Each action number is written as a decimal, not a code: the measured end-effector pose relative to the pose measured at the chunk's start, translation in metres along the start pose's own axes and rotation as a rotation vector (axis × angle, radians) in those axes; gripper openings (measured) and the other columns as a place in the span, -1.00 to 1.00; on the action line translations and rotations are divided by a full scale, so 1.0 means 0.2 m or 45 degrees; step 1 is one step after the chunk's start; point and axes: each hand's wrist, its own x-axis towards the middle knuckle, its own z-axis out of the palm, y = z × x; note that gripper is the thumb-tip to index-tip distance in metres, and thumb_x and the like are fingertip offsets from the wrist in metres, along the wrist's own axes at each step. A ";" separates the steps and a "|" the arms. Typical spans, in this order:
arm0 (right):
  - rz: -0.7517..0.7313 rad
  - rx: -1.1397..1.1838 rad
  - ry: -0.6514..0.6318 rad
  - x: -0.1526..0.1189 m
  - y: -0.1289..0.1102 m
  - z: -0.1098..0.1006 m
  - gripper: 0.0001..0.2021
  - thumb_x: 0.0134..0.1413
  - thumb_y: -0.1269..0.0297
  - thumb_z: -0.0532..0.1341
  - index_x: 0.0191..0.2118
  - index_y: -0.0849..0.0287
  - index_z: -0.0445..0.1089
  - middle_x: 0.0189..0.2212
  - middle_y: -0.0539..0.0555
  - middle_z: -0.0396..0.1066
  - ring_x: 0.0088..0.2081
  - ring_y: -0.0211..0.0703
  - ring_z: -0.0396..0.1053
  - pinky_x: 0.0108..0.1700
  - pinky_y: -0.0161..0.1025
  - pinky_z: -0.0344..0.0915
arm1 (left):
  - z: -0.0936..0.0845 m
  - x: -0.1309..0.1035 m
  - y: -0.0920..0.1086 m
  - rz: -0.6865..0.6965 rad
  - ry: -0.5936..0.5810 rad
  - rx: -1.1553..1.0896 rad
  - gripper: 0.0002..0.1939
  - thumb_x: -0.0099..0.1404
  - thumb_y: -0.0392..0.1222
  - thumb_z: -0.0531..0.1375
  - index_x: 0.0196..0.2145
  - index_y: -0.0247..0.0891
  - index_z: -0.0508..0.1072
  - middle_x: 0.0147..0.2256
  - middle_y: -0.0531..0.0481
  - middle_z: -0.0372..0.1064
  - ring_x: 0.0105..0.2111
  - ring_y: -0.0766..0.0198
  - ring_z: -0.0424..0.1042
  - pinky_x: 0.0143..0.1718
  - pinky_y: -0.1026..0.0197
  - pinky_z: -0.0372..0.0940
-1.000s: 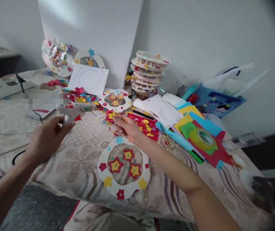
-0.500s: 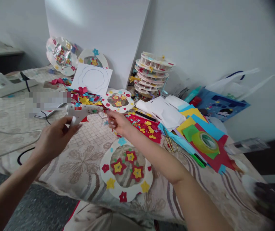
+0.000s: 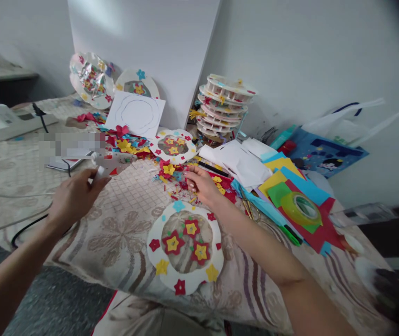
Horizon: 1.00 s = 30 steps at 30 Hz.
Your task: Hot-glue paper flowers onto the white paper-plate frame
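My left hand (image 3: 77, 191) grips the handle of a white glue gun (image 3: 112, 162), its nozzle pointing right. My right hand (image 3: 201, 186) is over the paper scraps at mid-table, its fingers drawn together; what they hold, if anything, is too small to make out. Just left of those fingers lies a red and yellow paper flower (image 3: 168, 169). Nearest me lies a white scalloped ring (image 3: 155, 232) bearing red, yellow and blue shapes, with three red-and-yellow flowers on its clear centre. Another decorated ring (image 3: 156, 148) lies farther back.
Behind stand a stack of white rings (image 3: 225, 107) and a sheet with a drawn outline (image 3: 136, 114). To the right are scissors (image 3: 250, 207), coloured paper (image 3: 320, 233), yellow tape (image 3: 300, 208) and a blue bag (image 3: 325, 151). A power strip (image 3: 17, 127) sits at left.
My right hand has moved right, away from the glue gun's nozzle, to the scraps. My left hand has shifted slightly left and down with the glue gun. The red and yellow flower now shows.
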 end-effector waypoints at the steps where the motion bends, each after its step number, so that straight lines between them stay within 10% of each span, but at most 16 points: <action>1: -0.017 -0.034 0.020 -0.03 -0.01 -0.03 -0.78 -0.19 0.30 0.31 -0.46 0.16 0.22 -0.70 -0.20 0.09 -0.68 -0.46 -0.03 -0.65 -0.42 -0.15 | 0.01 0.01 -0.01 -0.005 -0.027 0.040 -0.54 0.27 0.14 -0.06 -0.10 -0.25 0.34 -0.45 0.00 0.31 -0.44 0.24 0.29 -0.45 0.29 0.04; 13: -0.187 -0.290 0.275 -0.28 -0.12 -0.37 -0.76 -0.14 0.19 0.32 -0.41 0.15 0.27 -0.70 -0.18 0.10 -0.67 -0.43 -0.02 -0.63 -0.40 -0.12 | 0.15 0.12 -0.11 0.055 -0.102 0.187 -0.43 0.28 0.17 -0.12 -0.03 -0.36 0.31 -0.25 -0.18 0.37 -0.33 0.16 0.29 -0.43 0.24 0.05; 30: -0.148 -0.402 0.403 -0.38 -0.07 -0.48 -0.75 -0.18 0.14 0.33 -0.45 0.13 0.28 -0.71 -0.17 0.12 -0.68 -0.40 0.00 -0.63 -0.37 -0.09 | 0.14 -0.03 -0.07 0.093 0.081 0.140 -0.42 0.26 0.13 -0.08 0.10 -0.28 0.21 -0.01 -0.23 0.29 -0.28 0.12 0.40 -0.26 0.12 0.27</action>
